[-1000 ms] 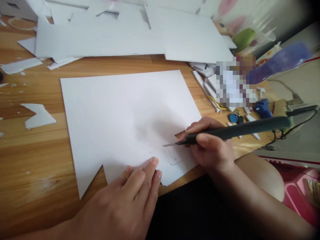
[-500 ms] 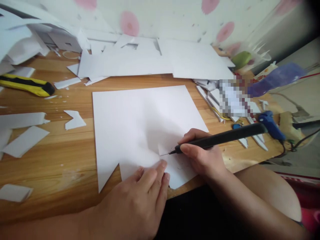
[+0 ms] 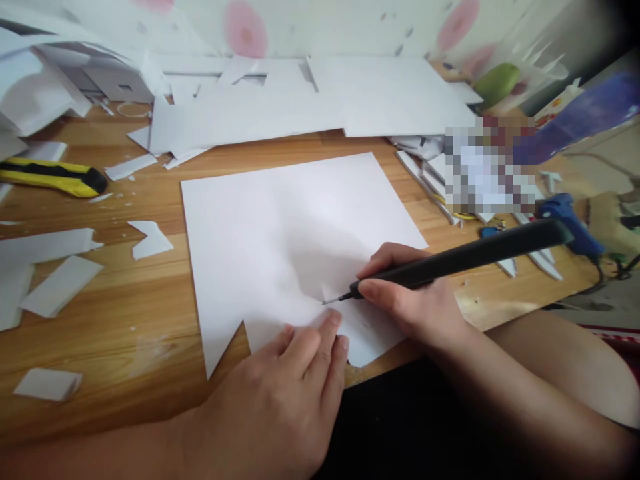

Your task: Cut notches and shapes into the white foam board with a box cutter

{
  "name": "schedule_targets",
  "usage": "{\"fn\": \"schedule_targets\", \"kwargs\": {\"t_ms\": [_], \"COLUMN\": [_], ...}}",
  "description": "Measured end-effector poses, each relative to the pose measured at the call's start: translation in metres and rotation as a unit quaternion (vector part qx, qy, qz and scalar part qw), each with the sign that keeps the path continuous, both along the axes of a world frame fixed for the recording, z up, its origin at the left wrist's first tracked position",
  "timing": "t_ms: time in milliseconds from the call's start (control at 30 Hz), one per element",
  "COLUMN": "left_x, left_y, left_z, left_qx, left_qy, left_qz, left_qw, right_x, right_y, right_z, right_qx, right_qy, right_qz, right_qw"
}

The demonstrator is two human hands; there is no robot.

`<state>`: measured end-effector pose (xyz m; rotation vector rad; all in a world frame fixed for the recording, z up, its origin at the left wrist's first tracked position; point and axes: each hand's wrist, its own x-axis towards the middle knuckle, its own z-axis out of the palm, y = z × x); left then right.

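A large white sheet [image 3: 240, 233] with notches cut in its near edge lies on the wooden table. My left hand [image 3: 290, 380] rests palm down on the sheet's near part, its fingers stretched out and pressing on it. In my right hand [image 3: 405, 287] is a black pen-like tool [image 3: 465, 257], held between thumb and fingers and tilted up to the right. The tool's thin metal tip touches the sheet just beyond my left fingertips, beside a small raised or marked spot. Part of the sheet's near edge is hidden under my left hand.
A yellow and black cutter [image 3: 55, 177] lies at the left among white scraps [image 3: 64, 285]. White boards [image 3: 240, 117] lean along the back wall. At the right are a blue glue gun [image 3: 575, 227], strips and a purple bottle [image 3: 583, 117].
The camera view has shifted slightly. The tool is still in my right hand, its tip near the same spot and its body slightly moved. My left hand stays on the sheet.
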<state>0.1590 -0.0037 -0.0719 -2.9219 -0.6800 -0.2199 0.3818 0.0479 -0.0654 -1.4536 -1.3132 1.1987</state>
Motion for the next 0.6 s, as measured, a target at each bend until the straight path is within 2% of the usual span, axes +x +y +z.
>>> {"fn": "schedule_targets", "kwargs": {"t_ms": [200,367,500,600], "left_x": [0.002,0.002,0.001,0.000], "left_y": [-0.002,-0.004,-0.005,-0.005], "left_z": [-0.016,-0.017,-0.021,-0.023], "left_qx": [0.024,0.023,0.036,0.018], "left_qy": [-0.090,-0.070,-0.093,-0.087], "left_qz": [0.012,0.015,0.020,0.027], "left_qw": [0.996,0.997,0.995,0.996], "right_x": [-0.001,0.003,0.004,0.004], "right_y": [0.006,0.008,0.008,0.008], "right_z": [0.004,-0.001,-0.002,0.000], "right_qx": [-0.017,-0.017,-0.039,-0.038], "right_qy": [-0.003,0.011,0.021,0.015], "right_qz": [0.015,-0.002,-0.012,-0.012], "right_qw": [1.000,1.000,0.999,0.999]}}
